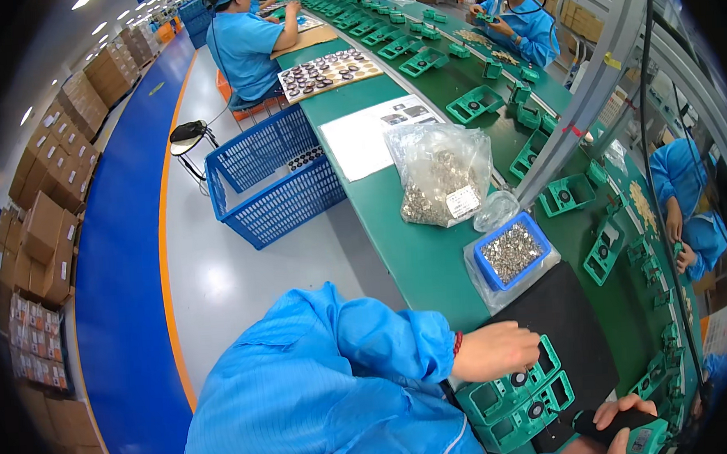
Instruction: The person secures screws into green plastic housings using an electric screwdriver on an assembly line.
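My left hand (497,351), its fingers bent together, hovers at the far edge of two green plastic housings (506,437). Anything between those fingertips is hidden. The housings lie side by side on a black mat (561,319), each with a round black part (536,409) set in it. At the lower right, my right hand (609,436) is wrapped around a black and green power screwdriver (587,422), which points toward the housings.
A blue tray of small metal parts (511,254) stands beyond my left hand, with a clear bag of similar parts (443,177) behind it. Green housings (603,247) line the conveyor on the right. A blue crate (284,206) stands left of the bench. Co-workers (247,44) sit farther along.
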`<move>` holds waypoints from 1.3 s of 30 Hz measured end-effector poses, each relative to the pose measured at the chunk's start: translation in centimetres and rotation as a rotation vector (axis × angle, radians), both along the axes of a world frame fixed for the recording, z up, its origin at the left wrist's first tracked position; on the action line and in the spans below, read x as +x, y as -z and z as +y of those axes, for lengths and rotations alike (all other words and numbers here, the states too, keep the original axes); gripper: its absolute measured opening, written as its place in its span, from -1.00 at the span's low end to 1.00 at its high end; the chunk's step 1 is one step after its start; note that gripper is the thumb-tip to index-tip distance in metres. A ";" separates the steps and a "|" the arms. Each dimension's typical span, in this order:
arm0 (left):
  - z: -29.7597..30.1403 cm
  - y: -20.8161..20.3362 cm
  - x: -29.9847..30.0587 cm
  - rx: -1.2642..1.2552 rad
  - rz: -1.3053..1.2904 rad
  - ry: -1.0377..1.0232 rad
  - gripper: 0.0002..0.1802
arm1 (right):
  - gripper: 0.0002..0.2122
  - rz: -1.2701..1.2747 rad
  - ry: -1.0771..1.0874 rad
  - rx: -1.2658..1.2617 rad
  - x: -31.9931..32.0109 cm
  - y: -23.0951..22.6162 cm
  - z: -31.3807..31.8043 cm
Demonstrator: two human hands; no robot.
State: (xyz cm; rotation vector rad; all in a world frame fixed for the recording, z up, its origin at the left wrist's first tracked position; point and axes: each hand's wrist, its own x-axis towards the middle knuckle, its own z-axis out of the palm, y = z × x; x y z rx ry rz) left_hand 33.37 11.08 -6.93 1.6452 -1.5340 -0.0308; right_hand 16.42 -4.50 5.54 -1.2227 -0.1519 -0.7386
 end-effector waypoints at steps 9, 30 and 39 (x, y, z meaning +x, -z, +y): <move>1.1 0.3 -2.5 -0.063 0.209 -0.050 -0.74 | -0.55 0.054 0.367 -0.054 3.5 0.9 4.6; 1.4 -0.3 -3.2 -0.009 0.394 0.095 -0.74 | -0.53 0.154 0.114 -0.107 2.0 2.0 4.5; 1.5 -0.4 -3.4 0.000 0.253 0.074 -0.76 | -0.55 0.180 -0.031 -0.212 1.8 2.6 3.6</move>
